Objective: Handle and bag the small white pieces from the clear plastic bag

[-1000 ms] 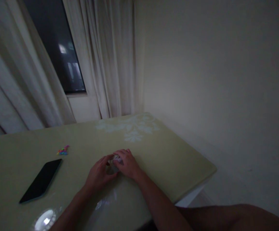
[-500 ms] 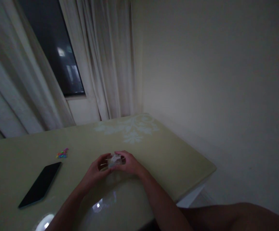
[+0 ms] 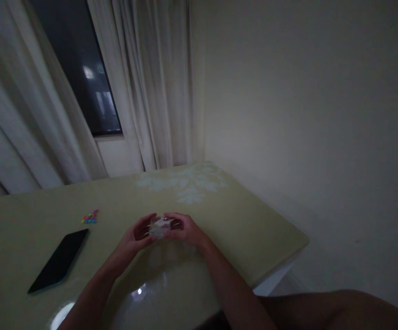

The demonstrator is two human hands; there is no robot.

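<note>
Vs 1 s ago, my left hand [image 3: 132, 239] and right hand [image 3: 191, 231] sit wider, exposing the clear box [image 3: 160, 228]. Table [image 3: 247, 233]: dark tablet [image 3: 59, 261] left; box right of it, pinched between my 2 hands' fingertips; tiny coloured pieces [image 3: 89, 217] far left.

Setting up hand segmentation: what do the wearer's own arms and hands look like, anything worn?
Left hand and right hand are ungloved. Left forearm and right forearm are sleeveless where they show, tapering toward the wrists. No watch, bracelet, cable or marking visible; too dim to rule out a thin ring.
</note>
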